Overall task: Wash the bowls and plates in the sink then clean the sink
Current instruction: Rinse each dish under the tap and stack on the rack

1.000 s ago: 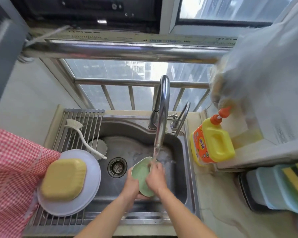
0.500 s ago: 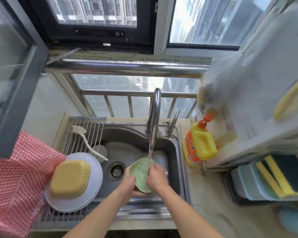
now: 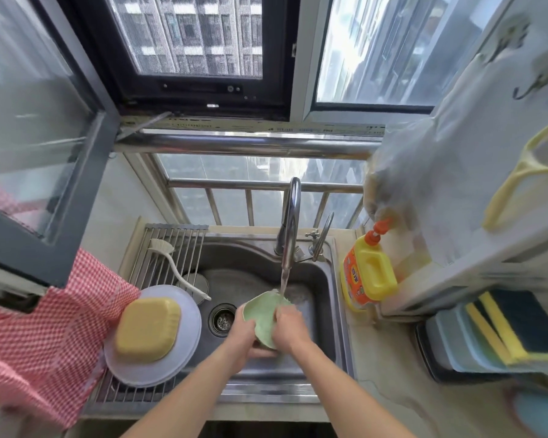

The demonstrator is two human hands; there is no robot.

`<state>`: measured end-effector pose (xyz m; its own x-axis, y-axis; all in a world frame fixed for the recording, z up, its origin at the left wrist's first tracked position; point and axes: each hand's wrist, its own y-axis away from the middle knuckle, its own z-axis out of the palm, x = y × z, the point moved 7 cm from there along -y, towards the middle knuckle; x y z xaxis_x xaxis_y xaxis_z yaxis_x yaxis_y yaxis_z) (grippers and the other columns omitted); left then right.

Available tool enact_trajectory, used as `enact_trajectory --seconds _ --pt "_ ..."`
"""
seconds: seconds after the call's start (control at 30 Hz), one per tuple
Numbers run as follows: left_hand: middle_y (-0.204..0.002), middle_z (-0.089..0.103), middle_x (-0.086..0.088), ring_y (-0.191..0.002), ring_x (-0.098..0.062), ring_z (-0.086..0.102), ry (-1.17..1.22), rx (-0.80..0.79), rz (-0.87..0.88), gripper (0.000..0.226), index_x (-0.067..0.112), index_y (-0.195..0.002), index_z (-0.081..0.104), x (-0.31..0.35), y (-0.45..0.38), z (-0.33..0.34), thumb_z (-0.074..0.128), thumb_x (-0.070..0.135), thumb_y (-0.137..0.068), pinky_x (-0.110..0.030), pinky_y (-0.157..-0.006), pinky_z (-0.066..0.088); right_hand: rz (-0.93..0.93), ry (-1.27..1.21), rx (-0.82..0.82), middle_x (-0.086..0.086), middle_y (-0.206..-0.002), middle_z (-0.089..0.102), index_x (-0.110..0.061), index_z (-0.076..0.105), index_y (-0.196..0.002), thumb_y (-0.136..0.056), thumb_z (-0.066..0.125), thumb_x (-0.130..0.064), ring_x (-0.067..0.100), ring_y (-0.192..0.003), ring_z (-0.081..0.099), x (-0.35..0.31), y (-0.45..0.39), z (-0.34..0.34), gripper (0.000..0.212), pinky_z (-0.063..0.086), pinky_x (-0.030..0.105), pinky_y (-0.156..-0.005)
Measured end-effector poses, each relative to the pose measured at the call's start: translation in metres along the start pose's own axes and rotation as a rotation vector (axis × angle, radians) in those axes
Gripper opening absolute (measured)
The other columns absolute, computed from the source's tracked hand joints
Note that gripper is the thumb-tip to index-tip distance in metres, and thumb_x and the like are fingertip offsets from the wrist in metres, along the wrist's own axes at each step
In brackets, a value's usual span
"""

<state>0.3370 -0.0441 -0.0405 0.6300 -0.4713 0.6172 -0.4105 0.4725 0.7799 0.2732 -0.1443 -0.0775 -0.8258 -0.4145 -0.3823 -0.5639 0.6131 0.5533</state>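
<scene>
Over the sink (image 3: 326, 279) I hold a green dish (image 3: 261, 312) tilted on edge under the tap (image 3: 290, 222), so the stream strikes its upper rim and runs down the inner face. My left hand (image 3: 242, 335) curls round the dish from below and behind, carrying its weight. My right hand (image 3: 287, 324) lies on the inner face near the right rim, fingers bent over it, I judge to rub it under the water; whether they clamp the rim or only press, I cannot tell. Holding it low in the basin should keep the splash inside.

On the rack (image 3: 171, 245) across the sink's left side a white plate (image 3: 187, 346) lies with a yellow bowl (image 3: 147, 330) upside down on it, placed there to drain, I judge. A brush (image 3: 174, 267) lies on the rack behind them, its handle reaching toward the drain (image 3: 222, 319). A red checked cloth (image 3: 45, 336) hangs at the left.

Right of the sink a yellow soap bottle (image 3: 369, 276) stands on the pale counter (image 3: 393, 374), with sponges (image 3: 500, 327) in a tray farther right. A railed window (image 3: 250, 197) faces me.
</scene>
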Motion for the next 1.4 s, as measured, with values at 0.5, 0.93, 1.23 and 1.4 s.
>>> enact_trajectory --seconds 0.5,0.93,1.23,1.4 --pt "-0.106 0.066 -0.015 -0.072 -0.032 0.071 0.044 0.048 -0.04 0.051 0.024 -0.131 0.045 -0.025 0.011 0.002 0.028 -0.007 -0.094 -0.054 -0.059 0.06 -0.036 0.108 -0.126 0.017 -0.142 0.043 -0.011 0.048 -0.137 -0.094 0.049 -0.018 0.037 -0.133 0.039 0.007 0.023 -0.003 0.044 0.037 0.041 -0.108" --pt "-0.108 0.063 -0.016 -0.088 -0.039 0.067 0.144 0.046 -0.044 0.033 0.024 -0.127 0.044 -0.017 0.021 0.006 0.027 0.005 -0.104 -0.066 -0.07 0.057 -0.08 0.131 -0.094 0.015 -0.132 0.052 -0.011 0.059 -0.127 -0.092 0.047 -0.015 0.036 -0.122 0.049 0.002 0.024 -0.016 0.037 0.043 0.036 -0.098" --pt "-0.116 0.061 -0.021 -0.096 -0.043 0.065 0.251 0.132 -0.037 0.04 0.024 -0.132 0.042 -0.018 -0.007 -0.01 0.028 0.003 -0.102 -0.063 -0.064 0.056 -0.285 -0.092 -0.295 -0.009 -0.12 0.072 -0.033 0.071 -0.123 -0.098 0.045 -0.032 0.007 -0.1 0.059 -0.016 0.043 -0.007 0.036 0.045 0.025 -0.089" --pt "-0.112 0.058 -0.018 -0.09 -0.042 0.063 0.191 0.165 -0.05 0.031 0.022 -0.12 0.045 -0.015 -0.016 -0.018 0.027 0.004 -0.103 -0.054 -0.053 0.058 -0.373 0.116 -0.131 -0.007 -0.095 0.076 -0.027 0.076 -0.1 -0.087 0.053 -0.047 0.017 -0.087 0.066 0.005 0.035 -0.02 0.033 0.054 0.037 -0.084"
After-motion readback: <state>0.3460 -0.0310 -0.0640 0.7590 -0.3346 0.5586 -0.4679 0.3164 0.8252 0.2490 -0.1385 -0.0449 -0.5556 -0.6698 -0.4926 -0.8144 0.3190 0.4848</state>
